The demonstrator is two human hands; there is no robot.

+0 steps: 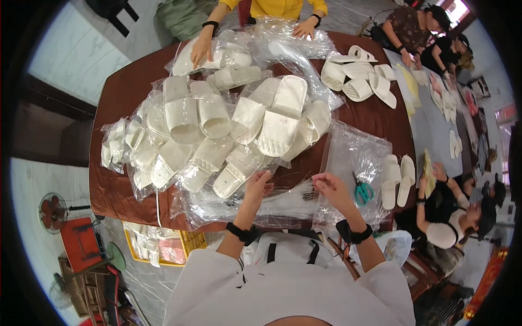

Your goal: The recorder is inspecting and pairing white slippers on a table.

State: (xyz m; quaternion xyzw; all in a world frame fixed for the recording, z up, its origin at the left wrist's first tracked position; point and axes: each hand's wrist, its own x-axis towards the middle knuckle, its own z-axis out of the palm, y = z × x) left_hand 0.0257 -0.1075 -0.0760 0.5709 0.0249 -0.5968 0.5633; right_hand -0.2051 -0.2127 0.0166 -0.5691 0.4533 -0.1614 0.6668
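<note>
My left hand (259, 189) hovers over the table's near edge, fingers loosely bent and apart, just right of a bagged slipper (235, 173). Opposite it, my right hand (333, 190) is raised with fingers bent and slightly apart; nothing shows in either hand. Under and between them lie crumpled clear plastic bags (291, 204). To the right of my right hand are teal-handled scissors (364, 192) on flat clear bags (356, 146), then a pair of unbagged white slippers (390, 182). A big heap of white slippers in clear bags (182, 111) covers the table's left and middle.
Several loose white slippers (358, 89) lie at the far right of the brown-covered table (389, 122). Across it, a person in yellow (274, 7) reaches into the bags. More people work at a grey table (435, 122). A yellow crate (193, 242) stands below left.
</note>
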